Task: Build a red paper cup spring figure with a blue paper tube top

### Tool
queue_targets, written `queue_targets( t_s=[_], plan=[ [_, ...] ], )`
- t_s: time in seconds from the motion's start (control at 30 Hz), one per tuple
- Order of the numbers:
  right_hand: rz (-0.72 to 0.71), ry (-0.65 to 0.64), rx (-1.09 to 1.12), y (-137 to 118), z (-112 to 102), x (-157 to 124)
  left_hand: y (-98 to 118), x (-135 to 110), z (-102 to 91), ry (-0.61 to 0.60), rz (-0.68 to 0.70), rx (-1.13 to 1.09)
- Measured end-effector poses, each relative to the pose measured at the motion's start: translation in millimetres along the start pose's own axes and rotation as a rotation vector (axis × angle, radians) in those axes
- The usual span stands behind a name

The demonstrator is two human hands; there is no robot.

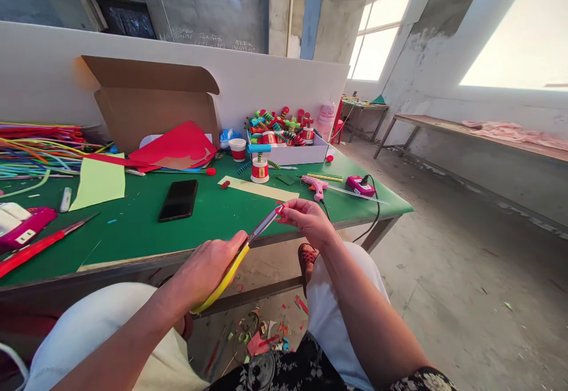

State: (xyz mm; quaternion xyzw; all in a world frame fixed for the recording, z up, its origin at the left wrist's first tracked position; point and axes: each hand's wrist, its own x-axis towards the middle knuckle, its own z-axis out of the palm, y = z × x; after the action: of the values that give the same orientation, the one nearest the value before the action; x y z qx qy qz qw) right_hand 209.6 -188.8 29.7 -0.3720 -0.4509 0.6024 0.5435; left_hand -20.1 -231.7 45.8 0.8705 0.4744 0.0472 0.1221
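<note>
My left hand (212, 265) is closed round the yellow handles of a pair of scissors (231, 270), whose blades point up and to the right. At the blade tips, my right hand (307, 218) pinches a small red piece (279, 209), perhaps paper. Fingers and blades partly cover this piece, so its shape is unclear. Both hands are held over the table's front edge. Beyond them a paper cup figure (260, 169) with a blue tube on a spring stands on the green table (222, 225), beside a pale yellow strip (261, 189).
A pink glue gun (316, 186) and a purple power socket (361, 186) with a cord lie to the right. A black phone (178, 200) is left of centre. Behind stand a white box (293, 154) of cup figures and an open cardboard box (155, 113). Scraps litter the floor.
</note>
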Motion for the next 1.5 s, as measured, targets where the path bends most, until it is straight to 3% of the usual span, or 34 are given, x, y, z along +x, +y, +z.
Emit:
queue_targets(
  t_s=[0.13, 0.23, 0.43, 0.57, 0.73, 0.9, 1.07, 1.33, 1.5],
  plan=[
    [0.008, -0.002, 0.023, -0.5, -0.6, 0.8, -3.9, -1.4, 2.3, 0.026, 0.016, -0.070],
    [0.013, 0.036, 0.038, -0.2, -0.7, 1.3, -6.0, 0.9, 6.5, 0.079, 0.009, -0.267],
    [0.055, 0.049, 0.155, 6.7, 12.6, 1.7, -7.3, 19.9, 7.8, 0.375, -0.155, -0.918],
    [0.101, 0.038, 0.245, 16.5, 28.5, 4.7, -8.4, 32.7, 4.0, 0.536, -0.156, -1.066],
    [0.130, 0.040, 0.332, 30.4, 50.0, 6.7, -1.3, 42.3, 6.4, 0.624, -0.144, -1.291],
    [0.138, 0.027, 0.395, 40.5, 64.5, 5.7, 1.4, 47.4, 8.5, 0.629, -0.146, -1.353],
    [0.163, 0.017, 0.384, 38.7, 61.4, 8.3, -3.9, 47.1, 6.0, 0.647, -0.124, -1.320],
    [0.049, -0.060, 0.091, 30.0, 57.0, 6.4, -4.7, 43.3, -0.1, 0.481, -0.142, -1.201],
    [0.055, -0.087, 0.055, 29.8, 57.3, 6.7, -4.7, 43.2, 1.5, 0.454, -0.121, -1.195]
  ],
)
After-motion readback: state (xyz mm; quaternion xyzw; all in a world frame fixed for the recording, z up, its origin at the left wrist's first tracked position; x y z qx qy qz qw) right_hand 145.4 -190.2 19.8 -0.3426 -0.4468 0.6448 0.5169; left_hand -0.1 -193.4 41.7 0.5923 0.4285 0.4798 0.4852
